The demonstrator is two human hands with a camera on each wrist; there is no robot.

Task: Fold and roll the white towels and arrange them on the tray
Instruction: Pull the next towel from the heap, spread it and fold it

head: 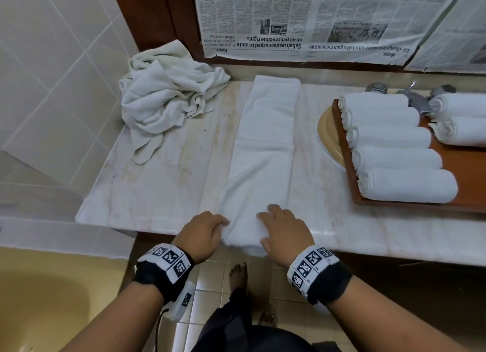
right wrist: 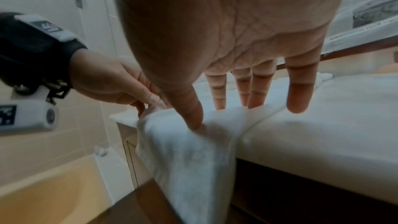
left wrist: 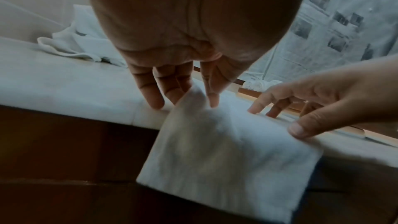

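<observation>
A long folded white towel [head: 265, 146] lies as a strip across the marble counter [head: 163, 193]. Its near end hangs over the front edge [left wrist: 226, 151]. My left hand [head: 222, 225] pinches the towel's near left corner between thumb and fingers [left wrist: 189, 96]. My right hand [head: 273, 218] lies on the near end with straight fingers, and its thumb presses into the hanging part [right wrist: 196, 122]. A brown wooden tray [head: 465, 165] at the right holds several rolled white towels [head: 394, 138].
A heap of crumpled white towels [head: 163, 99] sits at the counter's back left. A cream basin [head: 328, 136] and metal taps [head: 413, 93] lie under and behind the tray. Newspaper [head: 315, 22] covers the wall behind. A yellow tub [head: 52, 286] is at the lower left.
</observation>
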